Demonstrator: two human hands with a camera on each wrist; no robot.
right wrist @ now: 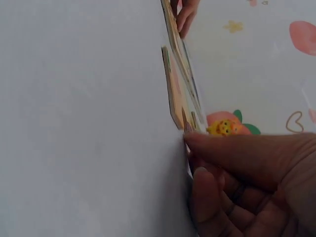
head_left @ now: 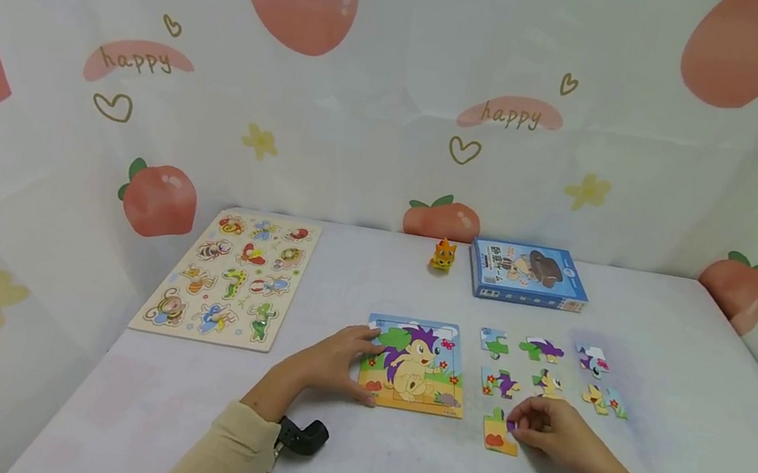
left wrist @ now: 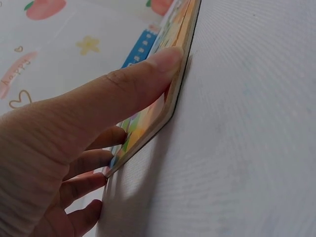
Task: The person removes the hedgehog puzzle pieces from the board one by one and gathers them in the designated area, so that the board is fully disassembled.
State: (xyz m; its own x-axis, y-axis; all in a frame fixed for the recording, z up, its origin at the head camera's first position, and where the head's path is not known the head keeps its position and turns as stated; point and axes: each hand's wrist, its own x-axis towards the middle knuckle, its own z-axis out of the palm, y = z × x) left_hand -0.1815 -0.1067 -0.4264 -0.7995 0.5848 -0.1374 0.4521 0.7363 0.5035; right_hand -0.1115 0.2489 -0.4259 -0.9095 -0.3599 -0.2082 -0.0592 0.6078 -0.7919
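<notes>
A hedgehog picture puzzle [head_left: 415,366] with a blue and orange border lies flat on the table. My left hand [head_left: 334,360] spans its left side, with the thumb [left wrist: 165,61] resting on the near edge and the other fingers touching the left edge. To the right of the puzzle, my right hand [head_left: 553,432] pinches a small puzzle piece between thumb and index finger; only a purple bit [head_left: 510,426] of it shows. Touching or very near that hand is a loose corner piece [head_left: 499,442] with a red shape. Several other loose pieces [head_left: 542,350] lie in rows beyond it.
A wooden board [head_left: 227,277] with animal shapes lies at the left. At the back stand a small orange and yellow toy figure [head_left: 443,256] and a blue box [head_left: 528,275]. A printed cloth [head_left: 387,103] hangs behind the white table [head_left: 368,471].
</notes>
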